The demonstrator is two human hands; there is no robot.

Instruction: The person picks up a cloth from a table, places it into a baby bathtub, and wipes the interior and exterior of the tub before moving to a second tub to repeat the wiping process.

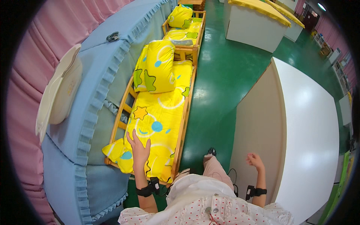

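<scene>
My left hand (139, 150) hovers over the near end of a small wooden bed (181, 138), its fingers apart and nothing in it. Beneath it lies a yellow patterned mattress cover (165, 108) with stars and blue dots, one corner flopping over the near left rail. A folded yellow quilt or pillow (159, 71) rests at the bed's far end. On the other side, my right hand (255, 160) hangs beside a white cabinet (307, 108), its fingers loosely curled; whether they hold anything is too small to make out. Both wrists wear black straps with small devices.
A second small bed (193, 33) with yellow bedding stands beyond the first. Along the left runs a ledge under a blue ruffled cover (101, 75), bearing a cream plastic basin (67, 90) and a small dark object (112, 36). Green floor (213, 86) separates beds and cabinet.
</scene>
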